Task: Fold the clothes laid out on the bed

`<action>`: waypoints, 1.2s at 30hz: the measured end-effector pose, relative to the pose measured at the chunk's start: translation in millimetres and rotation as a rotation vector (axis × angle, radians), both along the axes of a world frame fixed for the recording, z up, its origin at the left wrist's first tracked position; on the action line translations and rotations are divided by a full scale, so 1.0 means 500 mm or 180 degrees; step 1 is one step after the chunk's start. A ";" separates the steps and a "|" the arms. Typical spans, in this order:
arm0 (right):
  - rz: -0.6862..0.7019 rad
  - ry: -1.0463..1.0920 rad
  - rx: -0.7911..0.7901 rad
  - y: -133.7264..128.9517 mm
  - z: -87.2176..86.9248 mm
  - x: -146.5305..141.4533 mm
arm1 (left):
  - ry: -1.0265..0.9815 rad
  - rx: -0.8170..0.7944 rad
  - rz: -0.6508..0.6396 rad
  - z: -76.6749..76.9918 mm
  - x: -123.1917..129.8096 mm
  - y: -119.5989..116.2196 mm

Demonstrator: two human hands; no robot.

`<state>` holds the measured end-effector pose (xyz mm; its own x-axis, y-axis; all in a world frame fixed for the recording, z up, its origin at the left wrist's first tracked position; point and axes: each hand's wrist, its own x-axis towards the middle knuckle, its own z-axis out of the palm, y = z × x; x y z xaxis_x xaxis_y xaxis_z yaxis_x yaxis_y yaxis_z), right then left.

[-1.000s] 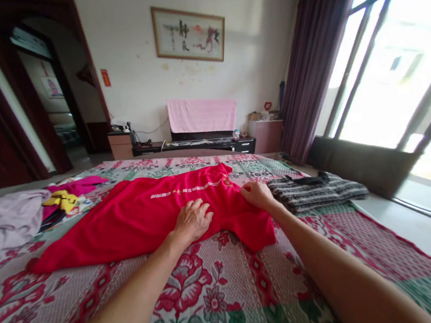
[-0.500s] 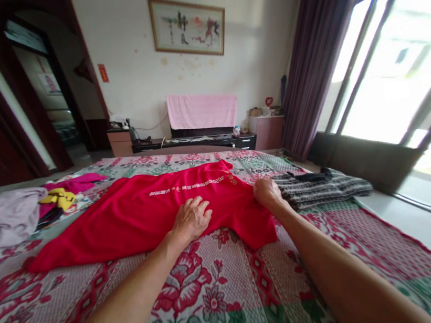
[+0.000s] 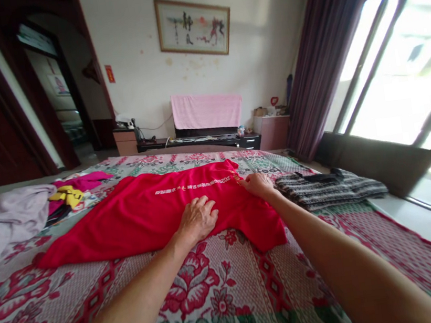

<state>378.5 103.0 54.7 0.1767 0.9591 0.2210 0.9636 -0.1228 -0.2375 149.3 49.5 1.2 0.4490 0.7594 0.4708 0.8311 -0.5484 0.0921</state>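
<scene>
A red shirt point(image 3: 127, 215) with a line of pale lettering lies spread across a flowered bedcover, its collar end to the right. My left hand point(image 3: 199, 217) rests on the middle of the shirt, fingers apart and slightly bent, holding nothing. At the shirt's upper right, near the collar and the yellowish print, is my right hand point(image 3: 258, 183). Its thumb and fingers come together at the red cloth, and the fingertips touch it.
A folded black-and-grey striped garment point(image 3: 332, 187) lies right of the shirt. To the left are a pale grey cloth point(image 3: 12, 217) and a yellow, pink and black clothes pile point(image 3: 69, 195). The flowered bedcover point(image 3: 192, 286) spans the foreground. Beyond stands a low black cabinet point(image 3: 213, 143).
My right hand has shifted a little left along the shirt, toward the collar print. My left hand stays on the cloth. The whole view has turned slightly left.
</scene>
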 end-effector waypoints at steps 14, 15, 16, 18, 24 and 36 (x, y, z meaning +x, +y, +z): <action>0.1581 -0.0678 0.0421 0.015 -0.029 -0.028 | -0.0032 0.0085 0.0037 -0.006 0.002 0.001; 0.1722 -0.0590 0.0405 0.015 -0.032 -0.027 | -0.0033 0.0085 0.0038 -0.006 0.002 0.001; 0.1790 -0.0474 0.0430 0.015 -0.034 -0.025 | -0.0037 0.0084 0.0039 -0.006 0.002 0.001; 0.1671 -0.0186 0.0618 0.016 -0.035 -0.021 | -0.0048 0.0085 0.0032 -0.006 0.002 0.001; 0.0406 0.0413 0.0819 0.022 -0.030 -0.012 | -0.0055 0.0077 0.0008 -0.007 0.001 0.003; 0.1531 -0.0844 0.0297 -0.001 -0.024 -0.045 | -0.0036 0.0063 0.0010 -0.005 0.002 0.002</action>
<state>356.2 102.3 42.8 -0.3494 0.8922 0.2863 0.9341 0.3556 0.0320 150.1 50.8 -1.5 0.4412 0.7513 0.4908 0.8317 -0.5477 0.0908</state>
